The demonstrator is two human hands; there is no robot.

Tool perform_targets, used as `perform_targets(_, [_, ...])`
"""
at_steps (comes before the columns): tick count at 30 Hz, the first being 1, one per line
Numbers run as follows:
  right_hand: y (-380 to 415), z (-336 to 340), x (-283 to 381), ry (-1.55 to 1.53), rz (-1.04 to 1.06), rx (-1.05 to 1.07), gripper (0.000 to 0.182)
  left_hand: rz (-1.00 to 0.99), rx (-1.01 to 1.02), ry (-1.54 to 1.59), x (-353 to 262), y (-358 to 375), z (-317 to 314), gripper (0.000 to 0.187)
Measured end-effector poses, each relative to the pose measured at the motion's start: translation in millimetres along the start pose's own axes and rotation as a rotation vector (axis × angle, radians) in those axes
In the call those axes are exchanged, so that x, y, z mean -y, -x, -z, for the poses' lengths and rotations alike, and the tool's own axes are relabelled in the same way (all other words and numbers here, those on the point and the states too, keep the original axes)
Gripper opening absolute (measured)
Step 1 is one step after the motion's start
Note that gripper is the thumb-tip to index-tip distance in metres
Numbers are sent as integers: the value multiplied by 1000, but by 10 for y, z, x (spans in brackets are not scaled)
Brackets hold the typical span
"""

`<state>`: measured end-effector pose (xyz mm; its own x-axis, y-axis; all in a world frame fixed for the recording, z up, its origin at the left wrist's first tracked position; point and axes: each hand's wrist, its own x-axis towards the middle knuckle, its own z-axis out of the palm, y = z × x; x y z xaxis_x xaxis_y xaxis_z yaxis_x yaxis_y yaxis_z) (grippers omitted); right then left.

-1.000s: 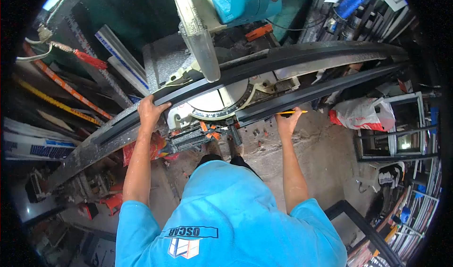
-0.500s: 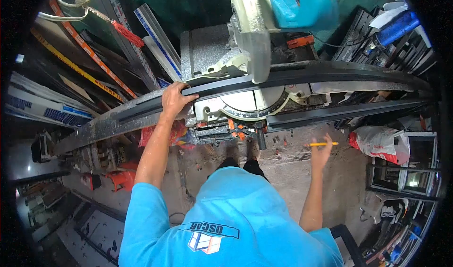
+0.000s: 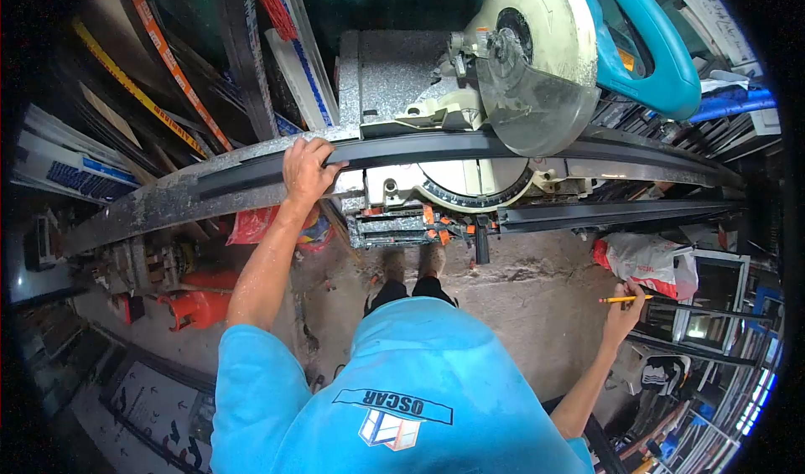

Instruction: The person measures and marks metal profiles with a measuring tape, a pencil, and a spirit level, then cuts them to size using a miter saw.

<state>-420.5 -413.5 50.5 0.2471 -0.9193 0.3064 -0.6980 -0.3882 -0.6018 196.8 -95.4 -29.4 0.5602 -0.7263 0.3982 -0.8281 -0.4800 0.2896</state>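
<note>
My left hand (image 3: pixel 307 170) grips a long dark metal profile (image 3: pixel 402 148) that lies across the bed of a mitre saw (image 3: pixel 541 59). Its fingers go over the far edge, and the thumb rests along the top, left of the saw's round turntable (image 3: pixel 457 172). The saw's clear guard (image 3: pixel 537 113) hangs over the profile. Out to the right, away from the saw, my right hand (image 3: pixel 625 313) is closed around a yellow pencil (image 3: pixel 615 299), held level.
A second dark profile (image 3: pixel 620 212) runs to the right of the saw handle (image 3: pixel 482 243). Long strips (image 3: pixel 172 63) lean at the back left. On the right are a white and red bag (image 3: pixel 646 260) and stacked frames (image 3: pixel 708 290). An orange-red object (image 3: pixel 197 306) lies on the floor.
My right hand has moved right and back toward my body with the pencil. My left hand stays on the profile. The view has shifted, and the saw head now appears farther right and more side-on.
</note>
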Motion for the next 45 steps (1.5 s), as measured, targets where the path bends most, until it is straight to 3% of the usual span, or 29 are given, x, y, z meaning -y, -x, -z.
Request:
perform_targets(5, [23,-138,433,20,-12,90,33,-37,-41,3,-10,42,-5,29])
perform_targets(7, [-13,-191,685,55,138,115,33,-21,-9,-15,-4,-4,24,30])
perform_targets(21, [90,-307,786,-45,48,81,32,44,34,-105,651,261,339,36])
perform_targets(25, [144,-423,713,-30,135,99,31,57,45,-149,690,263,404,38])
perform_targets(36, [241,-453,583,-60,34,139,34,66,18,-164,563,207,436,38])
perform_targets(43, [-107,-456,1031,-121,162,229,34,47,32,-33,187,-21,87,42])
perform_targets(45, [-333,-468,1191,-153,105,264,34,46,-65,75,30,-79,2,48])
